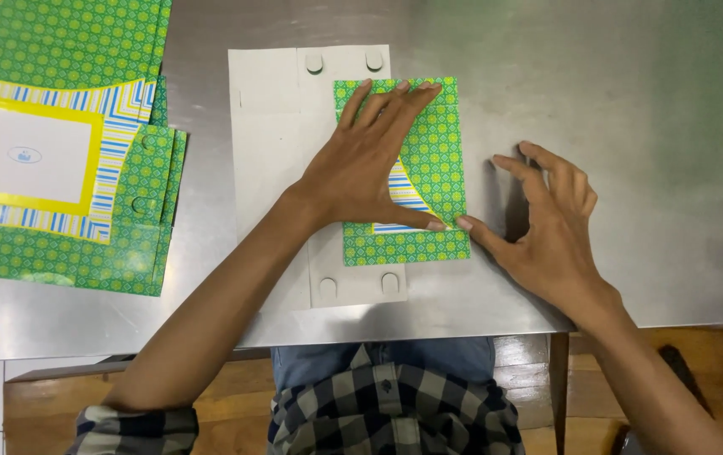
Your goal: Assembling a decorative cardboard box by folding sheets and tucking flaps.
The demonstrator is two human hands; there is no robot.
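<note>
A: So, leftmost lies a stack of flat green patterned sheets (pixel 58 152) on the steel table (pixel 631 101).

B: And the work piece?

A: A folded card blank (pixel 273 152), white side up, green flap (pixel 437 143) turned over. The left hand (pixel 361 168) presses it flat, fingers spread.

B: The right hand (pixel 547 227)?

A: Open, thumb at the flap's edge. Likely light, thin, creasable; best held by its edges.

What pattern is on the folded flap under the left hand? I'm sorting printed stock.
Green with yellow circles on the folded flap, head view.
</note>
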